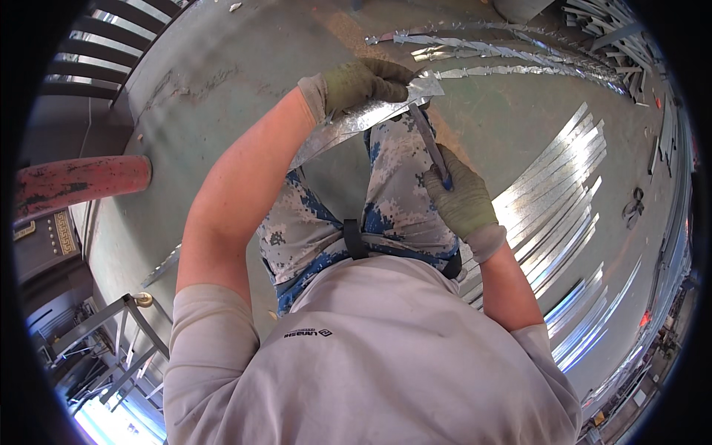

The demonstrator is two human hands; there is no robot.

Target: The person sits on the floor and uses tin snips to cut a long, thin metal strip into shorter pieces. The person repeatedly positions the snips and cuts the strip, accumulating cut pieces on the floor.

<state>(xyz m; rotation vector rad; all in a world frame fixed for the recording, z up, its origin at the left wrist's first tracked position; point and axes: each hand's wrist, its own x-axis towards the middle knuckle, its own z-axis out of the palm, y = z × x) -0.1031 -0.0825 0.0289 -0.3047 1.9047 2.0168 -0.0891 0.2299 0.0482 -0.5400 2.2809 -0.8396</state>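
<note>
Person seated or bent over, seen from above. Left hand (363, 85), in a worn olive-green work glove, is partly curled over the far part of a flat, shiny silver sheet-metal strip (356, 121), gripping its edge; thumb contact not discernible. The strip lies slantwise above and across the knees of the blue-and-grey camouflage trousers (397, 163). Right hand (463, 194), in a matching glove, is closed around the blue-ended part of a long, narrow, dark grey metal tool (424, 133); the tool's far end sits just beside the strip's far end, contact uncertain. On the grey-green concrete floor (200, 111): a row of flat silver metal strips (552, 189) at right; jagged, twisted silver metal lengths (512, 55) beyond the hands. At left, a chipped red cylindrical pipe (89, 180).
</note>
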